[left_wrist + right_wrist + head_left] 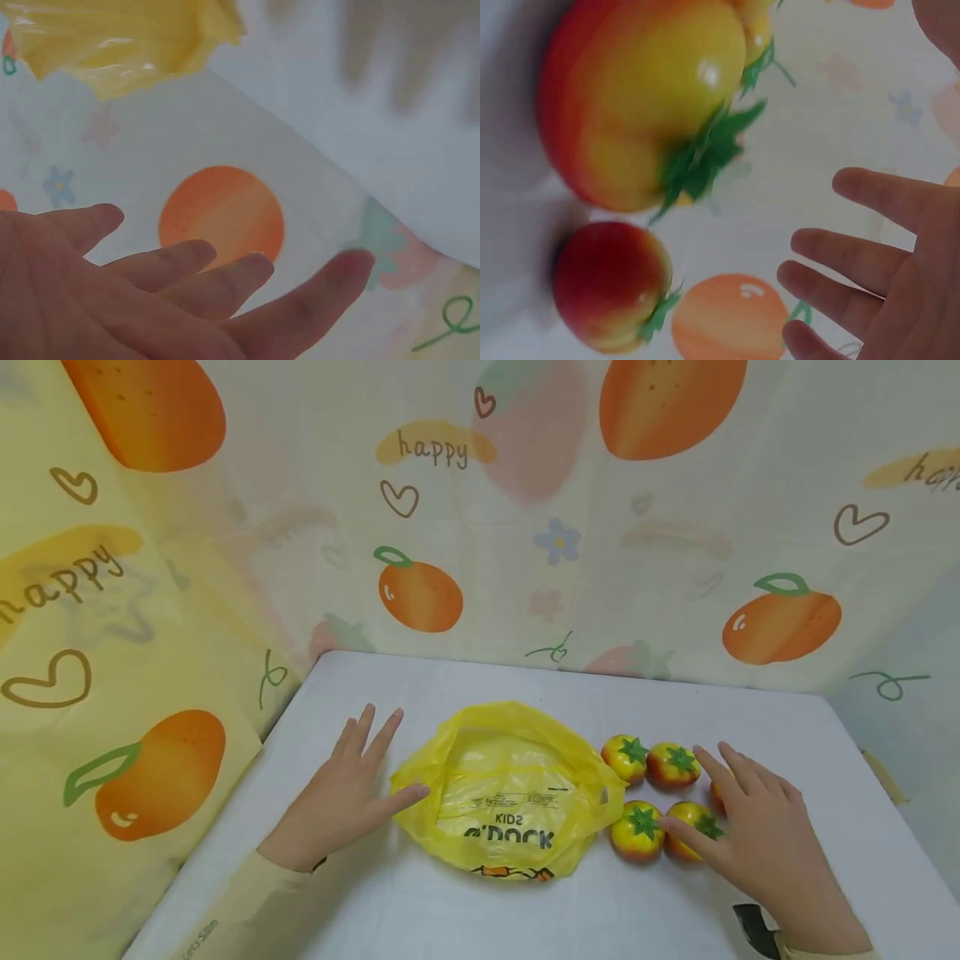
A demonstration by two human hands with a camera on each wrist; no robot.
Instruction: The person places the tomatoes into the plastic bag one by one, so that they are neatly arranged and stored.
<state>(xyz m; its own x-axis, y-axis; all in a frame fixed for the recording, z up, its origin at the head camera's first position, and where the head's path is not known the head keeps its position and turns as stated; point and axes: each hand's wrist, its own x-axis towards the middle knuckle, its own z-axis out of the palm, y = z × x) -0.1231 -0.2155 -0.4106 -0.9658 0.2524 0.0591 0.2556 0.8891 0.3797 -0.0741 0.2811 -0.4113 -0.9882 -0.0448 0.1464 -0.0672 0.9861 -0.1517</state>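
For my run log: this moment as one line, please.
left hand: empty, near yellow plastic bag; right hand: empty, near red-yellow tomatoes; tomatoes: beside bag

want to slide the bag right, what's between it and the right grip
In the head view, four tomatoes, in two rows of two, lie between the bag and the right grip; the grip partly hides a fifth.
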